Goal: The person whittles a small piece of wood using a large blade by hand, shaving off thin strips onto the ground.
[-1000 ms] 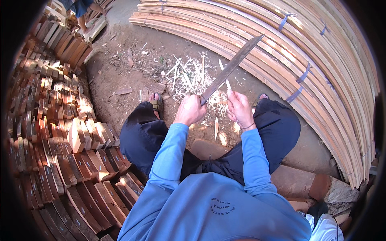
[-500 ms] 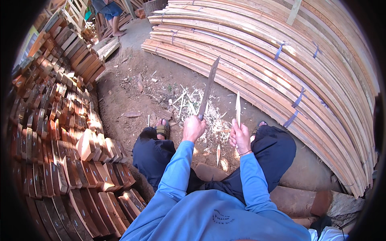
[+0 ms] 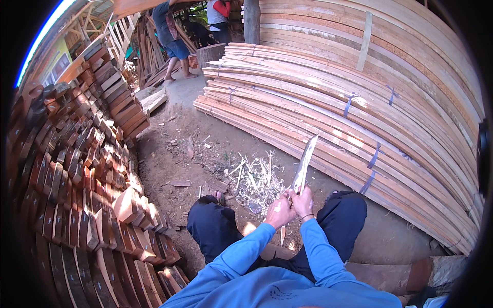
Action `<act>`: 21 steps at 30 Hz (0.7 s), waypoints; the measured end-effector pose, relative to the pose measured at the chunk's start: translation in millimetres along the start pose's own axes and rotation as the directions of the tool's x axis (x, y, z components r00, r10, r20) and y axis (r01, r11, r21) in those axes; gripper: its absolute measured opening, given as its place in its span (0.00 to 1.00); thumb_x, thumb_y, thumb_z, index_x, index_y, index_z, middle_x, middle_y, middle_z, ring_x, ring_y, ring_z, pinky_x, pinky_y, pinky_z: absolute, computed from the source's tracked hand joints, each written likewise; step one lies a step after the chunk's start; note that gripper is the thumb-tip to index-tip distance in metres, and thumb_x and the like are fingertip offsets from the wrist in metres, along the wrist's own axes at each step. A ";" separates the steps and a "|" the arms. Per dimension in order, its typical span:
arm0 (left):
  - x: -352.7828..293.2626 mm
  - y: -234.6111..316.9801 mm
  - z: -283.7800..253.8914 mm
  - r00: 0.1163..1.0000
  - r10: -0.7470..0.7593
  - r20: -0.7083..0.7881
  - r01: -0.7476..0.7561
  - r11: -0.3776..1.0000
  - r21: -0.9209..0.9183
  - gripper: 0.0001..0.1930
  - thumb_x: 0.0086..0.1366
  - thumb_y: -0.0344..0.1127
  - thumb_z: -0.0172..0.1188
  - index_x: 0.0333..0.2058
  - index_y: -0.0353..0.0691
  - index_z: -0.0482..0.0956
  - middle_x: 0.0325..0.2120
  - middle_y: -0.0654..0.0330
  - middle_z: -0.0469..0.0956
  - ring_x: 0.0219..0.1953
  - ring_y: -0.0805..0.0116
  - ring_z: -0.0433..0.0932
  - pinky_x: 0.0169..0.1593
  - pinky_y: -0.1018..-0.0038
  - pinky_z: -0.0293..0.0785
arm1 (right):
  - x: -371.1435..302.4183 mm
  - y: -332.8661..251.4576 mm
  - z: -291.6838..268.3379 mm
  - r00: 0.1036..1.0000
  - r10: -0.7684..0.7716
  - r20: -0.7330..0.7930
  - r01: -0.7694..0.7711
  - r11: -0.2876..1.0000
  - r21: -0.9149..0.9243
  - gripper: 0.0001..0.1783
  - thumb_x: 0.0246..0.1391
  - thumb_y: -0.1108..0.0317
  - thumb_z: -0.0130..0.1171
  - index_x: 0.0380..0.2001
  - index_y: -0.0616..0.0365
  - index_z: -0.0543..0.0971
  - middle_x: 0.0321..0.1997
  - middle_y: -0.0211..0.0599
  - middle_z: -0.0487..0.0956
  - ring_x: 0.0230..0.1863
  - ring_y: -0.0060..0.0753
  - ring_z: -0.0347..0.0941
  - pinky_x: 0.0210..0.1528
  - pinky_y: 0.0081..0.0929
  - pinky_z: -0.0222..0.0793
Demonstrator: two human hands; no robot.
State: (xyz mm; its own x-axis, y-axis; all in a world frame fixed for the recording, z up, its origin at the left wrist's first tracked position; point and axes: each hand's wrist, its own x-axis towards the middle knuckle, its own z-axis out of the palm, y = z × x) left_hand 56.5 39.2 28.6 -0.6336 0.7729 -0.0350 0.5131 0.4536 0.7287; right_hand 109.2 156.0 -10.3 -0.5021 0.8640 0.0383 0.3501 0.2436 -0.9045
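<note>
Person sits on the dirt ground [image 3: 174, 154], knees apart, blue sleeves coming in from the bottom edge. Left hand [image 3: 280, 211] and right hand [image 3: 303, 201] are close together in front of the knees, touching or nearly so. Both are clenched around a long knife [image 3: 304, 165], blade pointing up and away, slightly tilted right. A thin wood sliver [image 3: 283, 233] sticks down below the left hand; which hand grips it, cannot tell. Pile of pale shavings [image 3: 252, 179] on the ground just beyond the hands. Brown wood blocks [image 3: 87, 174] stacked along the left. Bundled long slats [image 3: 334, 113] stacked on the right. Other people [image 3: 174, 36] stand far back at the top.
</note>
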 end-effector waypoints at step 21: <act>-49.2 165.9 -404.8 0.675 0.714 -0.186 -0.667 0.698 0.260 0.26 0.71 0.52 0.54 0.56 0.35 0.77 0.48 0.48 0.81 0.54 0.56 0.79 0.59 0.61 0.72 | -19.2 21.6 -7.4 0.947 0.222 0.233 -0.278 0.930 0.241 0.09 0.58 0.83 0.52 0.42 0.70 0.68 0.32 0.40 0.75 0.29 0.40 0.85 0.26 0.30 0.84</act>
State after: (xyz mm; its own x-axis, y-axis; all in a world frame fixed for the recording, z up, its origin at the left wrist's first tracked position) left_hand -61.6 -103.1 428.1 -0.1683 0.7632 0.6239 0.9315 -0.0839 0.3540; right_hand 132.2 147.9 -27.5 -0.5818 0.7694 -0.2637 0.2742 -0.1197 -0.9542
